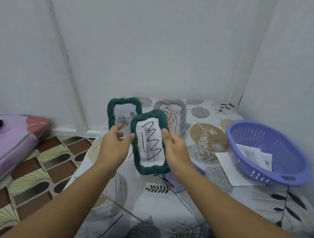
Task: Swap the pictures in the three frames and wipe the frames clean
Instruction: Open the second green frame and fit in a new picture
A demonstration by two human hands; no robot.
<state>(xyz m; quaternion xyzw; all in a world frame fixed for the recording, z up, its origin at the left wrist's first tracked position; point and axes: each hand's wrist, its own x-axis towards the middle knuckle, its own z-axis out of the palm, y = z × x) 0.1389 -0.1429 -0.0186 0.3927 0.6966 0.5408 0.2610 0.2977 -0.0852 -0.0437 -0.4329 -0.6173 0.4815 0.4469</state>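
Note:
I hold a dark green picture frame (pixel 150 142) up over the table, tilted, its white paper showing a black zigzag scribble. My left hand (pixel 114 147) pinches its left edge and my right hand (pixel 176 151) grips its right edge. Behind it a second green frame (pixel 121 110) stands upright with a grey picture of roses. A pale lilac frame (pixel 176 115) with a leaf line drawing stands to the right of that, partly hidden. A lilac object (pixel 182 181) lies under my right wrist, mostly covered.
A purple plastic basket (pixel 266 152) holding printed papers sits at the right on a white sheet (pixel 231 169). The table wears a leaf-patterned cloth (pixel 161 208). A lilac mattress (pixel 0 145) lies on the left, across a patterned floor (pixel 36 173). White walls stand close behind.

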